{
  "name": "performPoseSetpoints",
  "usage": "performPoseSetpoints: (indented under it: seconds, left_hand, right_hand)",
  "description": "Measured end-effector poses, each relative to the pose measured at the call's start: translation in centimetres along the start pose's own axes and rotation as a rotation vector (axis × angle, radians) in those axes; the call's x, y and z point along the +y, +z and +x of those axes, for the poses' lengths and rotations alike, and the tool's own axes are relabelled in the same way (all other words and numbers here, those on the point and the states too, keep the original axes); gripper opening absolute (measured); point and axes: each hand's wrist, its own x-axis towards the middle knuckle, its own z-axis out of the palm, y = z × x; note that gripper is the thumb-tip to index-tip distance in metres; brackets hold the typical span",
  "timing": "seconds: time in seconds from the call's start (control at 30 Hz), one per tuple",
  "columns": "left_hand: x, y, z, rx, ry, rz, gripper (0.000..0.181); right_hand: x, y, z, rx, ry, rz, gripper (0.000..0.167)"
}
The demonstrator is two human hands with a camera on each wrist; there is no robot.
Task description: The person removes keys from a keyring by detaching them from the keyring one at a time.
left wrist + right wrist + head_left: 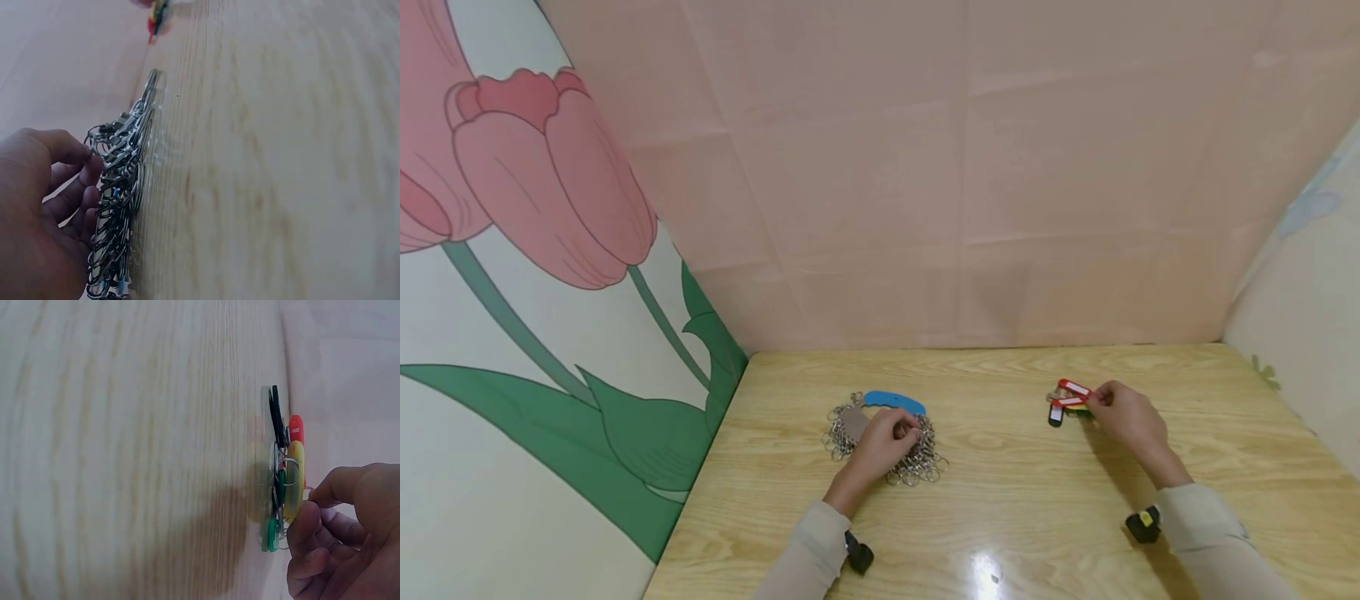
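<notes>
On the left of the table lies a cluster of metal key rings with clasps (925, 468), fanned around a brown disc (853, 423) beside a blue curved strip (895, 402). My left hand (880, 446) is over this cluster, thumb and forefinger pinching one key ring at its edge. On the right, my right hand (1127, 417) pinches the small ring of a red key tag (1075, 388) between thumb and forefinger. Around it are a black tag (1056, 415), a yellow tag (293, 481) and a green tag (272, 536), overlapping in a small pile.
The wooden table (1000, 500) meets a pink cloth backdrop (865, 208) at its far edge. A panel with painted tulips (550, 183) stands along the left side, and a pale panel (1315, 333) along the right. Each wrist wears a small black camera.
</notes>
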Motion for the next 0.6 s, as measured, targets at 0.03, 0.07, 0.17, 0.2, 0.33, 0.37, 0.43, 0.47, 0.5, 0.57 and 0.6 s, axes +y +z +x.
performPoseSetpoints:
  seconds: [0.03,0.07,0.17,0.2,0.33,0.37,0.43,0.47,0.5,0.57,0.6]
  left_hand:
    - [0.01,-0.01,0.01,0.0,-0.002,-0.001,0.01]
    - [0.02,-0.02,0.02,0.001,-0.003,-0.003,0.01]
    - [0.03,-0.06,0.05,0.0,0.0,-0.008,0.01]
    - [-0.01,-0.06,0.05,0.0,0.003,-0.01,0.011]
    - [-0.03,-0.09,-0.02,-0.002,0.011,-0.017,0.011]
    - [-0.06,-0.09,-0.04,-0.003,0.011,-0.019,0.011]
    - [-0.07,-0.12,-0.08,-0.006,0.01,-0.026,0.011]
    - [-0.13,-0.13,-0.08,-0.007,0.011,-0.03,0.011]
    - [-0.18,-0.16,-0.07,-0.008,0.011,-0.038,0.011]
    - [-0.3,-0.23,0.0,-0.007,0.011,-0.05,0.011]
    - [-0.36,-0.27,0.03,-0.007,0.01,-0.057,0.011]
  right_hand:
    - [0.01,-0.01,0.0,-0.002,0.003,0.0,0.029]
    - [-0.02,-0.02,-0.02,-0.003,0.005,-0.001,0.029]
    - [-0.08,-0.05,-0.09,-0.004,0.007,0.002,0.03]
    - [-0.1,-0.04,-0.12,-0.003,0.008,0.004,0.031]
    - [-0.2,0.0,-0.27,-0.003,0.018,0.015,0.032]
    - [-0.23,-0.01,-0.33,-0.003,0.021,0.017,0.032]
    - [-0.31,-0.02,-0.46,-0.003,0.024,0.02,0.032]
    - [-0.34,-0.02,-0.52,-0.003,0.024,0.021,0.032]
    - [-0.38,-0.02,-0.57,0.0,0.023,0.022,0.032]
    - [-0.49,-0.03,-0.61,0.008,0.017,0.024,0.031]
    - [-0.56,-0.03,-0.62,0.013,0.012,0.026,0.031]
